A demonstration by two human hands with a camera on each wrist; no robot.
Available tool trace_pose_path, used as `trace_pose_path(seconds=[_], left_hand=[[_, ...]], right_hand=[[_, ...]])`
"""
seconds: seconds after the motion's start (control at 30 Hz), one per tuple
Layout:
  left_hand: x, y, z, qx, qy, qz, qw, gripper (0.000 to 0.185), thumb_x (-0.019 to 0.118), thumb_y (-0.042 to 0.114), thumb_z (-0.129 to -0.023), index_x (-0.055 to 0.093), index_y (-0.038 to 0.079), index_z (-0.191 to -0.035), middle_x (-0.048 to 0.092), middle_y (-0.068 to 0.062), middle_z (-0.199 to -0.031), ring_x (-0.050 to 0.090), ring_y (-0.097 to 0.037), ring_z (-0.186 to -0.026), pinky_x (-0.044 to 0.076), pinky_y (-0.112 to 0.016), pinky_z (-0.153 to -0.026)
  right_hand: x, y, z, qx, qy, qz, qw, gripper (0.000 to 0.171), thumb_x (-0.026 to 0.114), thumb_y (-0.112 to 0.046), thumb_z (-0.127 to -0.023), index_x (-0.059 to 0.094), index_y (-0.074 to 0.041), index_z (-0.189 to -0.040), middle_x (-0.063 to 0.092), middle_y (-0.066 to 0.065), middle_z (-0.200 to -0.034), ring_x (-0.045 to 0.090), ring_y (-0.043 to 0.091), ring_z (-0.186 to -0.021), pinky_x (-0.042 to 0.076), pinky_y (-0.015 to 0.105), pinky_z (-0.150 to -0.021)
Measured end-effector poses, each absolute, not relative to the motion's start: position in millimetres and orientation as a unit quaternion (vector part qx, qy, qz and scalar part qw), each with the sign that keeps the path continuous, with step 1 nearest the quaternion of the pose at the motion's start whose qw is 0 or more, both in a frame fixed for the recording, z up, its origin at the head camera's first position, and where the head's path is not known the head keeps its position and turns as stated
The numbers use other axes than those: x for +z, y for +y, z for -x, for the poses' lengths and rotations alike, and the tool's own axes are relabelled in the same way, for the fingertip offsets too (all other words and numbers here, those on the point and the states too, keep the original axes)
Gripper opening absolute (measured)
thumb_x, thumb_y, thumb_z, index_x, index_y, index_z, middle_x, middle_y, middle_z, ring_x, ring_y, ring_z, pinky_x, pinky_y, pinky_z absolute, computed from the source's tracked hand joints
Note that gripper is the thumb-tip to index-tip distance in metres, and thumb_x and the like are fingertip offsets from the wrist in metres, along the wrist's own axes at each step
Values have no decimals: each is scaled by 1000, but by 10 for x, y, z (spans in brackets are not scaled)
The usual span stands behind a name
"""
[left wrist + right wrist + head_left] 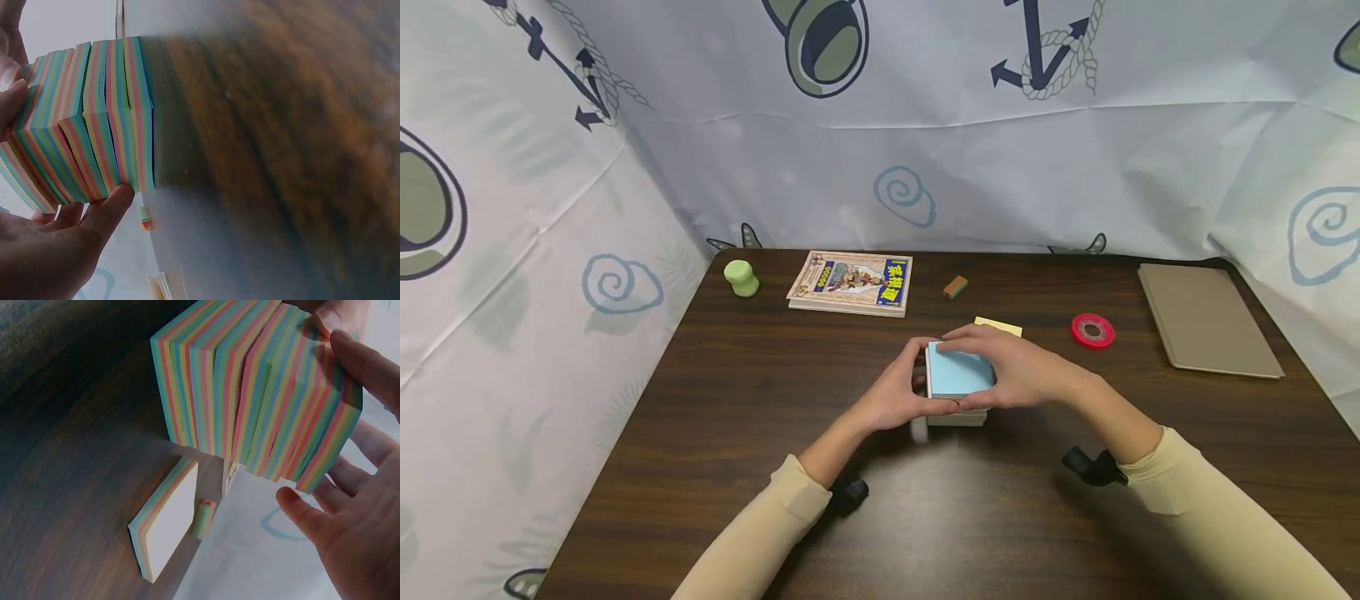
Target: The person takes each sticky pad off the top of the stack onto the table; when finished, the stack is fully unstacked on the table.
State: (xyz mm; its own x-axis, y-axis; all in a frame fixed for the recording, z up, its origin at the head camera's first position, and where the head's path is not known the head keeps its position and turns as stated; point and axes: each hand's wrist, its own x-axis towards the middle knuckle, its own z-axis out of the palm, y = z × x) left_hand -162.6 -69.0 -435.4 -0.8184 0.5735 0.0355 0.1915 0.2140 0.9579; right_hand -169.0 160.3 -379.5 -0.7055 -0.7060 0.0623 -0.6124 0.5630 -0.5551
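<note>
On the dark wooden worktop (715, 433) a closed tan folder (1206, 317) lies at the far right and a comic book (852, 282) at the back. At the middle stands a tall stack of striped sticky-note pads (957, 377), its upper pads skewed. The left hand (897, 398) and right hand (1017, 367) clasp it from either side with curled fingers, a thin yellow pad (998, 325) lying just behind.
</note>
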Motion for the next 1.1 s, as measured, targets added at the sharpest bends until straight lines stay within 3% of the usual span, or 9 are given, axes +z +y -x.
trace_pose_path(seconds=[0.3, 0.57, 0.83, 1.1], left_hand=[[-4368, -705, 1618, 587, 752, -246, 172, 84, 84, 11, -78, 31, 10, -142, 44, -10, -136, 54, -29, -119, 49, -42, -94], [-4344, -662, 1616, 576, 764, -245, 153, 86, 84, 4, -75, 32, 4, -142, 46, -15, -135, 52, -32, -117, 42, -46, -102], [-4018, -666, 1481, 571, 768, -244, 159, 80, 82, 0, -76, 33, -3, -139, 48, -20, -131, 52, -37, -116, 42, -48, -102], [-3982, -677, 1488, 565, 770, -244, 165, 81, 82, 1, -76, 32, -5, -140, 46, -20, -133, 49, -34, -119, 41, -49, -103]], right_hand=[[-3739, 1655, 1643, -261, 887, 375, 66, 66, 84, -36, -77, 59, -19, -135, 49, 0, -139, 47, 22, -120, 50, 39, -89], [-3646, 2200, 1702, -281, 913, 294, 29, 63, 82, -41, -78, 60, -19, -134, 51, 3, -137, 54, 25, -109, 48, 43, -82], [-4061, 2621, 1749, -227, 945, 232, 38, 62, 85, -33, -75, 62, -10, -129, 56, 15, -131, 52, 31, -111, 48, 48, -86], [-4400, 2664, 1798, -202, 955, 214, 38, 63, 87, -30, -73, 63, -9, -127, 57, 18, -130, 52, 35, -117, 45, 57, -94]])
